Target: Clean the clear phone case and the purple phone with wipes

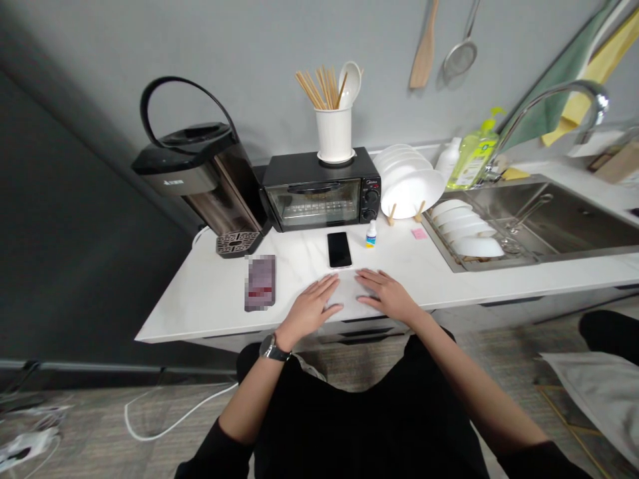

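Note:
My left hand (310, 307) lies flat on the white countertop (210, 293) with its fingers stretched out and a watch on the wrist. My right hand (387, 295) lies flat beside it, fingers also spread, holding nothing. The fingertips of both hands almost meet. Just beyond them a black phone (339, 249) lies face up. A small white dropper bottle (371, 234) stands to the phone's right, and a pink sticky pad (419, 233) lies further right. A blurred dark card-like object (260, 282) lies to the left of my left hand.
At the back stand a black water boiler (200, 173), a black toaster oven (322, 189) with a white utensil holder (334, 133) on top, and a plate rack (407, 179). A sink (549, 219) with bowls, tap and soap bottle (474, 156) is on the right.

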Demonstrator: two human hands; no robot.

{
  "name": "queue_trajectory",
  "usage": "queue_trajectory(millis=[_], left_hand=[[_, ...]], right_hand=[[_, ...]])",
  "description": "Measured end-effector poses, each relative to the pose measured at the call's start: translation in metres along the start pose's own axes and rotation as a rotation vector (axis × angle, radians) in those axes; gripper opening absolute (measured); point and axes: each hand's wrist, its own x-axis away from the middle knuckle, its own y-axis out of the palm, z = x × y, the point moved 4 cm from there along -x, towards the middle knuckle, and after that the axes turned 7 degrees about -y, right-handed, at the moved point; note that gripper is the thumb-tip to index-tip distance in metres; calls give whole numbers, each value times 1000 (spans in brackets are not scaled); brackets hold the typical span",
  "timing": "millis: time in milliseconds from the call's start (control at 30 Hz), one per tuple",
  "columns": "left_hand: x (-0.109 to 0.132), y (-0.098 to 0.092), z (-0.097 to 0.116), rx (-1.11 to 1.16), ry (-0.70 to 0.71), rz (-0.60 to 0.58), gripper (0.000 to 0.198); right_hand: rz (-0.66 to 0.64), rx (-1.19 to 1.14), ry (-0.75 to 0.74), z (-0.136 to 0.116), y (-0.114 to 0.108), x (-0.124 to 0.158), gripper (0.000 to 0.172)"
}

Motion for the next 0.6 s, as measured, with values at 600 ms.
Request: queue_trajectory(millis=[600], left_hand=[[-5, -22, -14, 16, -94, 1, 75]], right_hand=[[133, -115, 213, -1, -4, 11, 51]])
